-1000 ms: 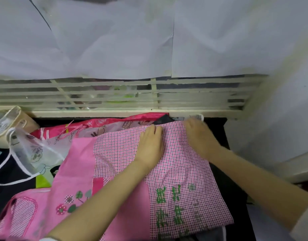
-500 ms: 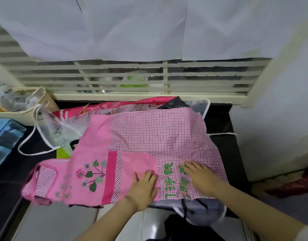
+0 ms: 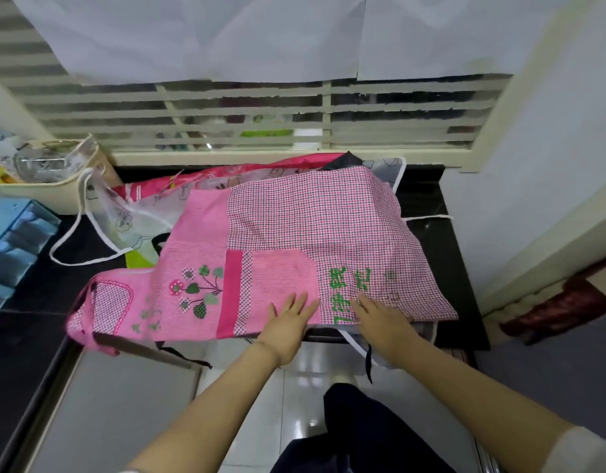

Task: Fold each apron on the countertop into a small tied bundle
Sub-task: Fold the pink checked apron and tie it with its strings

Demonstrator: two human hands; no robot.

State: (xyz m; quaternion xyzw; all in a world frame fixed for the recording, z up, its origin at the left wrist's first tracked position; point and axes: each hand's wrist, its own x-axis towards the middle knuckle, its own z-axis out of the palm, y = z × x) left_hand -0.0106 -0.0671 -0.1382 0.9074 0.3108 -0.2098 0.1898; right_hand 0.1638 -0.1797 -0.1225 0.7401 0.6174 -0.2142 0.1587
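A person's left hand point(image 3: 288, 320) and right hand point(image 3: 380, 322) are pressing flat on a pink apron point(image 3: 294, 233) spread over a dark countertop point(image 3: 428, 199).
Both hands are lying side by side at the apron's near edge, fingers straight, gripping nothing; other aprons point(image 3: 148, 216) are showing beneath it.

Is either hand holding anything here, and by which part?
Nothing is held. The left hand and right hand lie flat, fingers straight, on the pink apron near its front edge.
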